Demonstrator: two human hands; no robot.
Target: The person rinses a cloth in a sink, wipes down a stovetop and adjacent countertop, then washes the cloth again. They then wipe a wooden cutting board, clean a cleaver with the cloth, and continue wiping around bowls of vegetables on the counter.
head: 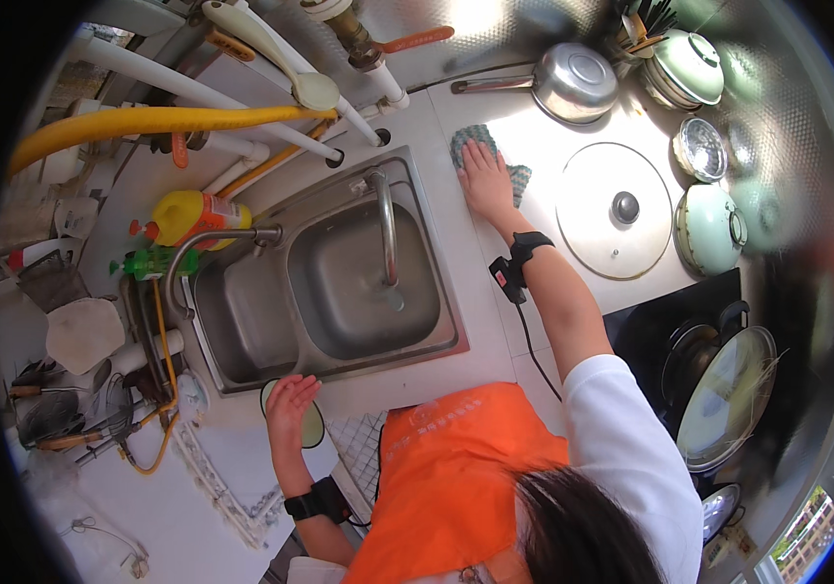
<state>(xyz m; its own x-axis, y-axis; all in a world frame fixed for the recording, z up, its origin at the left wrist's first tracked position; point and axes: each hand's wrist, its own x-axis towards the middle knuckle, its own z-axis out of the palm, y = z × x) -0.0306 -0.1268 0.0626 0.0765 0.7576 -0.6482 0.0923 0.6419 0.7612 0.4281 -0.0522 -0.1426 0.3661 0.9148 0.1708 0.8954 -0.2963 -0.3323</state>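
My right hand (486,179) lies flat over a green and grey patterned cloth (477,136), pressing it to the white countertop (453,109) right of the sink. Parts of the cloth show past the fingertips and beside the palm; the rest is hidden under the hand. My left hand (291,403) holds nothing, fingers extended, near the front edge of the steel double-basin sink (366,285). Partly behind that hand is a pale green, dark-rimmed oval item (312,425). Whether the hand touches it, I cannot tell.
Right of the cloth lie a glass lid (592,212), an upturned saucepan (577,84) and green bowls (709,226). A lidded pan (727,398) stands on the black hob (629,328). Faucets (388,226) arch over the sink; bottles (191,219) and a yellow hose (132,120) are left.
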